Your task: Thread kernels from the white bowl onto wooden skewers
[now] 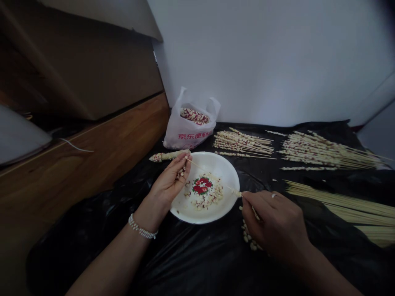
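One bowl [226, 170], one plastic bag [188, 133], two heaps of threaded skewers [243, 142], one bare-stick bundle [339, 201]

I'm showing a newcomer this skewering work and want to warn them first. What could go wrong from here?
1. The thin skewer is pinched at its ends by the left hand and the right hand. A slip could prick a fingertip, or bending could snap it.
2. Loose kernels lie on the black sheet under the right hand, off the plate. They could be brushed away or crushed.
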Action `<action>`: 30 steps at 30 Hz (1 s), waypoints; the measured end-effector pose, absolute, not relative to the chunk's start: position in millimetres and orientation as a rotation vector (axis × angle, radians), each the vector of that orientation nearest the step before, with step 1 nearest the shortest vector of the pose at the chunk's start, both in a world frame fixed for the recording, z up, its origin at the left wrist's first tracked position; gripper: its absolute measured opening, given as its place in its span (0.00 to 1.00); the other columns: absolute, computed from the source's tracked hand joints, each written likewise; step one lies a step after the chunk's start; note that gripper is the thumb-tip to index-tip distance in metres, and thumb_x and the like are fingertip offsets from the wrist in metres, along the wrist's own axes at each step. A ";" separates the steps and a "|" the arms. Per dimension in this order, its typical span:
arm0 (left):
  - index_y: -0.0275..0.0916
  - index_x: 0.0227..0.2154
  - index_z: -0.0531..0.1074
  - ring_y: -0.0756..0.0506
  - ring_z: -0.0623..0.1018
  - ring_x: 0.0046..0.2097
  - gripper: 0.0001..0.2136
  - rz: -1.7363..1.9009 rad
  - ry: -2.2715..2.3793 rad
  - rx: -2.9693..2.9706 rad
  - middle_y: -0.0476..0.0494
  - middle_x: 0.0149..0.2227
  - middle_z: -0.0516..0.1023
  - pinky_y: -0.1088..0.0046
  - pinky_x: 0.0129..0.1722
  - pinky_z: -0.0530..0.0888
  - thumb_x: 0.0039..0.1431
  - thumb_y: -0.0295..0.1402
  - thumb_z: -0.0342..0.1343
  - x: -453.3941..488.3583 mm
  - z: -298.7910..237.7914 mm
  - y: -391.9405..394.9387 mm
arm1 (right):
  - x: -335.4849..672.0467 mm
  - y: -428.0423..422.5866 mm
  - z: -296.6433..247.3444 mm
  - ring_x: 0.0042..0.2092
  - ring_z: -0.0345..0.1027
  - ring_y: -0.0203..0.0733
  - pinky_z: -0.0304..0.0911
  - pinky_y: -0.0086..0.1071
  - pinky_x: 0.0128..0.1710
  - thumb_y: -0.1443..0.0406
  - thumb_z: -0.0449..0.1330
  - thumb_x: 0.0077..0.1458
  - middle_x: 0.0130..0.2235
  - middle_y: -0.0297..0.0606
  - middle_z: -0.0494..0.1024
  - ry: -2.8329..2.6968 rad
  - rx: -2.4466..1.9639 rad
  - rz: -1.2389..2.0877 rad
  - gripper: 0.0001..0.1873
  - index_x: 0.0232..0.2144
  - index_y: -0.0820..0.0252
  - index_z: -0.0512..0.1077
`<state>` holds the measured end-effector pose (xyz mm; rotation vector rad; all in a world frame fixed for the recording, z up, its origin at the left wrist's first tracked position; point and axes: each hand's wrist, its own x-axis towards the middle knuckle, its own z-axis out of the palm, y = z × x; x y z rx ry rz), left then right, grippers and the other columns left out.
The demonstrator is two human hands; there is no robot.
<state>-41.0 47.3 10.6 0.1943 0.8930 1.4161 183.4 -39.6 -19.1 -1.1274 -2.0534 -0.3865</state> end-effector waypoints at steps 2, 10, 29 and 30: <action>0.33 0.42 0.74 0.51 0.80 0.38 0.14 1.425 0.880 0.192 0.40 0.40 0.79 0.80 0.38 0.78 0.58 0.15 0.49 -41.2 9.8 47.5 | 183.0 -40.3 -18.1 0.26 0.63 0.37 0.55 0.33 0.29 0.71 0.56 0.55 0.24 0.35 0.72 -2.056 -1.129 -0.391 0.06 0.30 0.64 0.74; 0.33 0.39 0.75 0.51 0.80 0.39 0.13 1.458 0.885 0.225 0.40 0.41 0.78 0.81 0.40 0.78 0.58 0.15 0.50 -39.7 9.9 45.7 | 183.9 -41.0 -14.8 0.26 0.63 0.37 0.55 0.34 0.29 0.71 0.57 0.54 0.25 0.35 0.73 -2.047 -1.136 -0.427 0.05 0.29 0.63 0.74; 0.34 0.42 0.74 0.52 0.80 0.36 0.14 1.461 0.881 0.147 0.42 0.37 0.79 0.81 0.39 0.78 0.58 0.15 0.49 -36.1 13.2 44.0 | 187.2 -42.6 -8.7 0.25 0.63 0.36 0.53 0.33 0.28 0.69 0.58 0.53 0.23 0.33 0.73 -2.027 -1.173 -0.467 0.05 0.27 0.61 0.73; 0.35 0.42 0.74 0.52 0.80 0.36 0.15 1.456 0.878 0.135 0.42 0.37 0.79 0.81 0.38 0.78 0.59 0.15 0.49 -36.0 13.2 44.1 | 187.5 -42.9 -7.9 0.25 0.63 0.36 0.53 0.33 0.28 0.69 0.57 0.54 0.23 0.33 0.73 -2.030 -1.172 -0.476 0.05 0.27 0.61 0.73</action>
